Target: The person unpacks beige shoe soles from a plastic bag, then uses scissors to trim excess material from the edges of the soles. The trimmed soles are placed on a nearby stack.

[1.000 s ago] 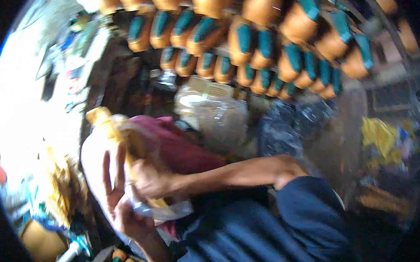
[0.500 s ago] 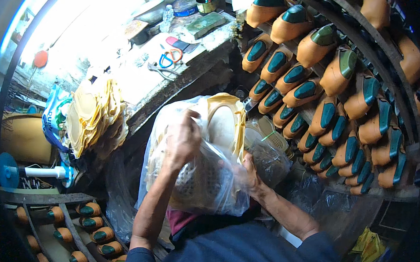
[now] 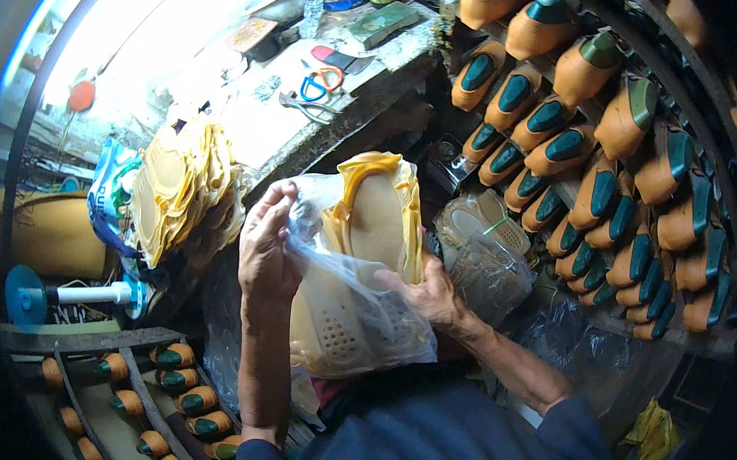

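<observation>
A stack of yellowish rubber shoe soles (image 3: 378, 210) with ragged edges sits in front of me, its lower half inside a clear plastic bag (image 3: 302, 218). A dotted patch shows through the plastic. My left hand (image 3: 268, 245) is closed on the bag's edge at the stack's left side, holding it away from the soles. At the right side my right hand (image 3: 432, 296) grips the stack, thumb on top near the bag's mouth; its other fingers are hidden underneath.
Ahead is a workbench (image 3: 256, 145) with scissors (image 3: 321, 83), pincers (image 3: 304, 106) and a bottle (image 3: 312, 15). More yellowish soles (image 3: 183, 191) are piled at left. Racks of orange-and-green shoe uppers (image 3: 549, 114) stand right and lower left (image 3: 197, 400). Another bagged bundle (image 3: 485, 224) lies just beyond my right hand.
My left hand has moved left, drawing the bag's edge off the upper part of the soles, which now show bare. My right hand still holds the stack. The view has shifted slightly.
</observation>
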Tool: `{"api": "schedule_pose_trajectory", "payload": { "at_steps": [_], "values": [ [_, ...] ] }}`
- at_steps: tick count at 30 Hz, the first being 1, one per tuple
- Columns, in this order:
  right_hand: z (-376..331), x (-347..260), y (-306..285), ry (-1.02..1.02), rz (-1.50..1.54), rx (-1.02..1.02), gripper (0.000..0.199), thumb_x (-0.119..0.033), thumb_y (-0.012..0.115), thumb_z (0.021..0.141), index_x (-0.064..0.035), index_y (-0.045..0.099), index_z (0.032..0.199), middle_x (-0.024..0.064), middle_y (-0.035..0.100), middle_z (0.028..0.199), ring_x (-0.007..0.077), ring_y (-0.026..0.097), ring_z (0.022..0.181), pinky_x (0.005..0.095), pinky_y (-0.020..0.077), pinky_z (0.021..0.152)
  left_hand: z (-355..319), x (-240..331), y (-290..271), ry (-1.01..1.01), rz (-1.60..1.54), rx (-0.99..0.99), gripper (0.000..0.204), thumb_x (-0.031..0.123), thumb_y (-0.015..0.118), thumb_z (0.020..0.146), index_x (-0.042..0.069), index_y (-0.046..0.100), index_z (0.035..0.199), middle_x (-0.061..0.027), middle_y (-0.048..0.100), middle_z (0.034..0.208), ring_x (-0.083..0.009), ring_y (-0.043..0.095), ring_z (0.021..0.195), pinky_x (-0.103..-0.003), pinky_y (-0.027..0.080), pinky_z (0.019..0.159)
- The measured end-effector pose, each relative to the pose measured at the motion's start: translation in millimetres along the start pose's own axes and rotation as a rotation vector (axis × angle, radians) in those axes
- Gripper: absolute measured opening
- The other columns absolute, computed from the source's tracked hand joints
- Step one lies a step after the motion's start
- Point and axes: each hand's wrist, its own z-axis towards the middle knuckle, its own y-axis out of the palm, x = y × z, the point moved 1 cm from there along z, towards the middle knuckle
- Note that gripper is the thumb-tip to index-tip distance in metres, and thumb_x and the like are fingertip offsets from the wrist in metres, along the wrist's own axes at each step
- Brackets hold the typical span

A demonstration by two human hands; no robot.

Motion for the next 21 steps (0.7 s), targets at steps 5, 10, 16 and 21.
{"api": "schedule_pose_trajectory", "payload": {
  "at_steps": [5, 10, 16, 21],
  "values": [
    [-6, -21, -3, 0.069, -0.095, -0.003, 0.047, -0.019, 0.081, 0.099, 0.0028, 0.066, 0.138, 0.0138, 0.077, 0.123, 0.0215, 0.073, 0.109, 0.0377, 0.0596, 0.1, 22, 0, 8, 0.132, 0.844, 0.159, 0.034, 0.027, 0.076, 0.109, 0.003, 0.06, 0.127, -0.0003, 0.068, 0.089, -0.0095, 0.061, 0.076, -0.026, 0.051, 0.071],
    [20, -39, -9, 0.12, -0.094, 0.01, 0.041, -0.012, 0.079, 0.095, 0.0034, 0.067, 0.131, 0.0131, 0.075, 0.116, 0.0188, 0.073, 0.102, 0.0341, 0.06, 0.092, 26, 32, -16, -0.023, 1.853, -0.196, 0.051, 0.018, 0.081, 0.092, 0.008, 0.061, 0.138, -0.0211, 0.074, 0.113, -0.0362, 0.072, 0.104, -0.048, 0.056, 0.093],
    [4, -54, 10, -0.186, -0.325, 0.002, 0.084, -0.004, 0.073, 0.094, 0.0045, 0.03, 0.165, 0.0286, 0.06, 0.145, 0.0383, 0.064, 0.133, 0.0467, 0.05, 0.116, 70, 31, -27, 0.353, 1.6, 0.106, 0.029, 0.024, 0.064, 0.106, -0.001, 0.078, 0.112, -0.0251, 0.077, 0.092, -0.0422, 0.077, 0.09, -0.052, 0.059, 0.085],
    [-11, -49, 24, -0.167, -0.498, -0.096, 0.092, -0.002, 0.07, 0.094, 0.007, 0.017, 0.169, 0.0422, 0.048, 0.155, 0.0575, 0.05, 0.147, 0.0553, 0.0394, 0.126, 53, -8, 49, 0.626, 1.293, 0.038, 0.03, 0.027, 0.067, 0.111, 0.0, 0.074, 0.099, -0.0165, 0.06, 0.069, -0.0221, 0.056, 0.061, -0.04, 0.046, 0.06]
  ]
}}
